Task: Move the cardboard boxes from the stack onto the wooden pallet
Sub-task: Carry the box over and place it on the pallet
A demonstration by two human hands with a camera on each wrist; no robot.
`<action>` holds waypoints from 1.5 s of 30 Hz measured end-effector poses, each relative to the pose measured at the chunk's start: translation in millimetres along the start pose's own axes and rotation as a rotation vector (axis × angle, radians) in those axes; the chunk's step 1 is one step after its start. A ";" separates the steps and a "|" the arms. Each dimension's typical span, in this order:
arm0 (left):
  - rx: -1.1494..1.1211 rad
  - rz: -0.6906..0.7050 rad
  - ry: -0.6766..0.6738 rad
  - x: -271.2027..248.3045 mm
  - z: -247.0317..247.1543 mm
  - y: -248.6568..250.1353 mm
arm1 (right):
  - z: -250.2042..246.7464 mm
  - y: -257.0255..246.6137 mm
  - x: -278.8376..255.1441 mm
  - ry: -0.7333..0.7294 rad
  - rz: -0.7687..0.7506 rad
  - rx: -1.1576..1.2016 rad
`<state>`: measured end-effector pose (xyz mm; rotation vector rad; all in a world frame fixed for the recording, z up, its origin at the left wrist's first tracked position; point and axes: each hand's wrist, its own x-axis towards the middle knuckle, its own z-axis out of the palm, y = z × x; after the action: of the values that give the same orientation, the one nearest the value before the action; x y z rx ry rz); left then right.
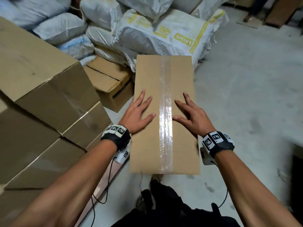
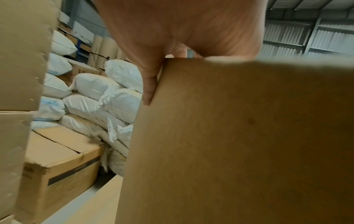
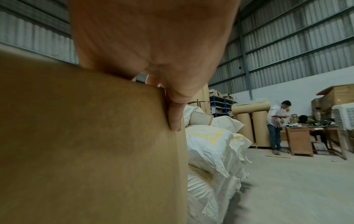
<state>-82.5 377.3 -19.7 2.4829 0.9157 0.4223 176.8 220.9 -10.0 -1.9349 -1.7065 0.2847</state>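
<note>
Head view first: a long brown cardboard box [image 1: 164,115] sealed with a strip of clear tape down its top sits dead centre, running from six o'clock up toward twelve, above the pale concrete floor [image 1: 246,95]. What carries it from below is hidden. Left hand [image 1: 136,114] lies flat on the top, fingers spread and straight, on the nine o'clock side of the tape. Right hand [image 1: 191,114] mirrors it at three o'clock, fingers splayed, palm down. Both touch the cardboard, neither curls round an edge here. Each wrist wears a black band with printed square markers.

Left wrist view: one fingertip [image 2: 148,97] hangs over the box's upper corner, against its side. Right wrist view shows the same, a finger [image 3: 175,119] pressed down the box's far edge.

Over at nine o'clock, a stack of large brown cardboard boxes [image 1: 42,82] rises, well filled. At eleven, a smaller open-seamed brown carton [image 1: 108,82] rests on the floor. From eleven to one o'clock, white woven sacks [image 1: 164,35] pile up, some with yellow print.
</note>
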 end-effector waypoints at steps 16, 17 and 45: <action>0.024 -0.263 0.237 -186.8 1.3 89.5 | -23.5 -50.8 -85.9 -0.212 -0.315 0.059; 0.033 -0.281 0.258 -198.8 6.0 96.7 | -25.2 -51.6 -92.6 -0.227 -0.336 0.066; 0.231 -1.023 0.753 -631.7 -93.1 115.1 | 137.8 -420.7 -192.8 -0.683 -0.990 0.204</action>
<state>-523.6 -94.7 40.0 1.6296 2.4251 0.9004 -283.5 91.8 57.8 -0.6792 -2.6906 0.7300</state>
